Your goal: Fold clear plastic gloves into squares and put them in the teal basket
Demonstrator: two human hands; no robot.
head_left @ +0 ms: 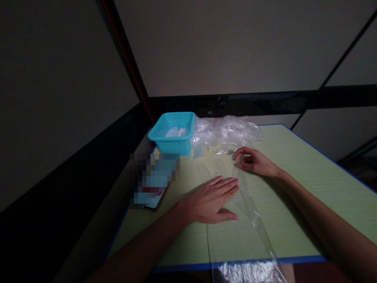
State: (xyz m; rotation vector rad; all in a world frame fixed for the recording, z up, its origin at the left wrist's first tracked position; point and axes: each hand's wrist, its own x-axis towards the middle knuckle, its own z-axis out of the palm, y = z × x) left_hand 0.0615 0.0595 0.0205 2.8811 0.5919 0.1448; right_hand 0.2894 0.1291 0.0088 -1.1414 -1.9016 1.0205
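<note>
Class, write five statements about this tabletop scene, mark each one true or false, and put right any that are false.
1. The left hand lies palm down on the clear plastic. True.
2. The right hand is held out flat. False: its fingers are curled.
3. The basin stands left of the crumpled film. True.
4. The table has a blue edge. True.
5. The clear plastic stops short of the table's near edge. False: it runs past that edge.
</note>
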